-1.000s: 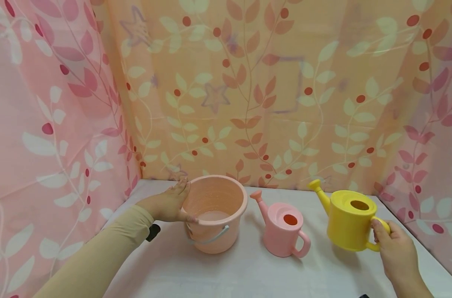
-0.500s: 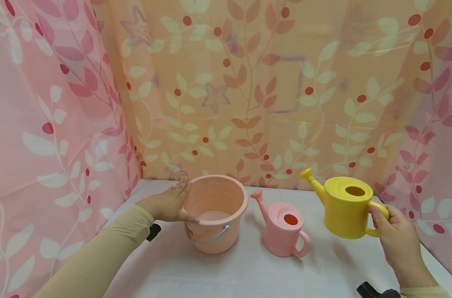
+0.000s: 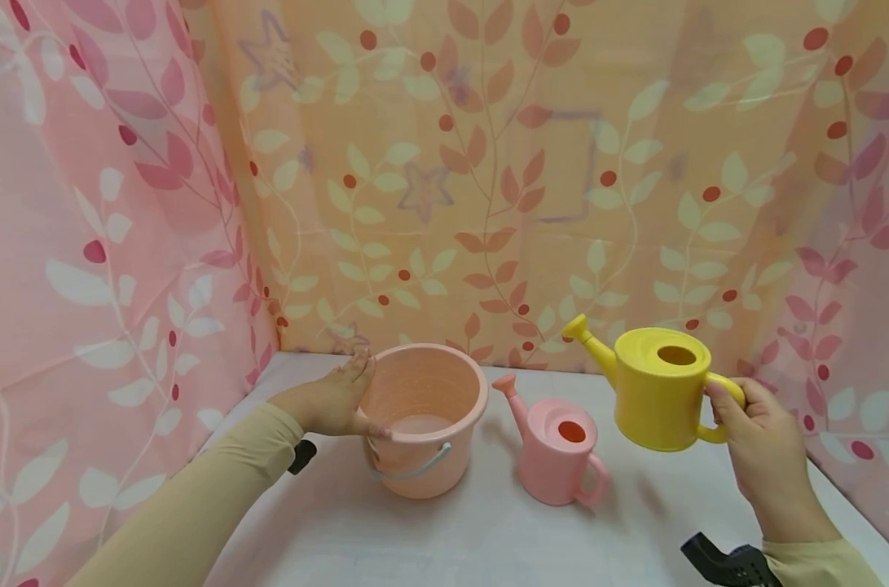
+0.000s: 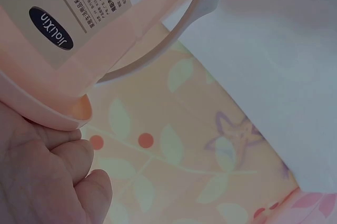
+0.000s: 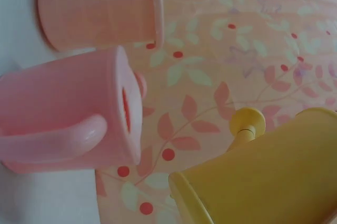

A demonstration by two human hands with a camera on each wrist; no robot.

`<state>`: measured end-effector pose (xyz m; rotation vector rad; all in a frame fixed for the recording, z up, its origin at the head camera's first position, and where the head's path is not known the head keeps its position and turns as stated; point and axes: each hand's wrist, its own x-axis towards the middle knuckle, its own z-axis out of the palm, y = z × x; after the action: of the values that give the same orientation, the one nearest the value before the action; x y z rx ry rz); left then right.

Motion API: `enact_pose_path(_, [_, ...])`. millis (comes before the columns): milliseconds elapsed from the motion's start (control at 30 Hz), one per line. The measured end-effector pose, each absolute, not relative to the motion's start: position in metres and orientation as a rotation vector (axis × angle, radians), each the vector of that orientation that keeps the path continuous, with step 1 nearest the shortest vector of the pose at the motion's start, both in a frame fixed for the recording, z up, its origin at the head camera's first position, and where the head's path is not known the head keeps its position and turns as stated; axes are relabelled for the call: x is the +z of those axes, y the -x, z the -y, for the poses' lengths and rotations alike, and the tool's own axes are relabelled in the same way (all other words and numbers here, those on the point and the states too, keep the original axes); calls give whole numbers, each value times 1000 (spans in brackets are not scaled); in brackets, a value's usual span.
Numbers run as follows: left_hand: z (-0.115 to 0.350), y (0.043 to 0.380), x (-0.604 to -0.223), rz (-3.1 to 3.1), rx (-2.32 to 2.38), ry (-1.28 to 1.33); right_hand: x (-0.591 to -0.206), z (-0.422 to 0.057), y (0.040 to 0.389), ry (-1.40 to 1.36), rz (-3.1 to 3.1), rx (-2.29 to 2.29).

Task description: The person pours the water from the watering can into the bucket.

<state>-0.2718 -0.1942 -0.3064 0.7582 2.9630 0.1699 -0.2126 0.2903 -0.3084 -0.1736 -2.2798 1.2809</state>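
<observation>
A peach-pink bucket (image 3: 429, 465) stands upright on the white table, its pale handle (image 3: 415, 469) hanging at the front. My left hand (image 3: 330, 403) rests against the left of its rim, thumb and fingers spread and fairly straight. In the left wrist view several fingers (image 4: 73, 166) touch the rim from outside. My right hand (image 3: 763, 448) grips the handle of a yellow watering can (image 3: 660, 399), held above the table with its spout to the left. Between bucket and yellow can, a pink watering can (image 3: 554, 456) stands on the table, its spout also leftward.
The white tabletop (image 3: 385, 538) reaches back to an orange leaf-patterned curtain (image 3: 488, 163). Pink patterned cloth (image 3: 121, 244) closes off the left side, with similar cloth (image 3: 862, 326) on the right. In the left wrist view, the bucket bears a printed label (image 4: 68, 8).
The yellow watering can has risen and shifted left in my right hand, clear of the table. My left hand, the bucket and the pink watering can have stayed put.
</observation>
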Motion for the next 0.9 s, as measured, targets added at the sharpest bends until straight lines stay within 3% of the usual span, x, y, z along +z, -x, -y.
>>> enact_pose_path(900, [196, 276, -310, -2957, 158, -748, -280, -235, 228, -139, 2328, 1242])
